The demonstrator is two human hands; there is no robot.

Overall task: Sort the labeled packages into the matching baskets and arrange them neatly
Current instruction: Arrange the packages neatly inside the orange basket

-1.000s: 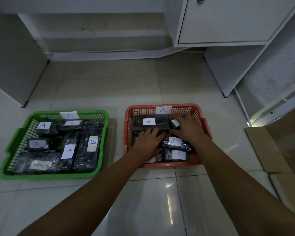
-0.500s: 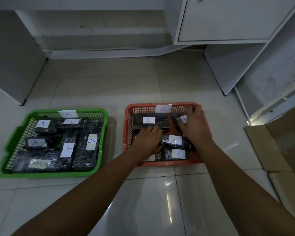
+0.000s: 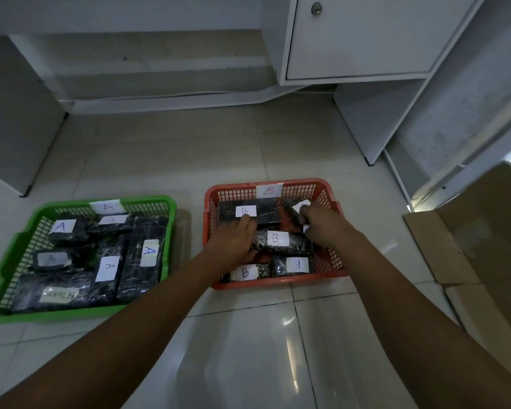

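Both hands deep inside orange basket

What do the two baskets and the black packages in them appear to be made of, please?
The green basket and the orange basket look like moulded plastic: uniform colour, lattice walls, smooth rims. The black packages seem wrapped in glossy plastic film, judging by the wrinkles and glints; the contents are hidden. Their white labels look like matte paper with handwritten letters.
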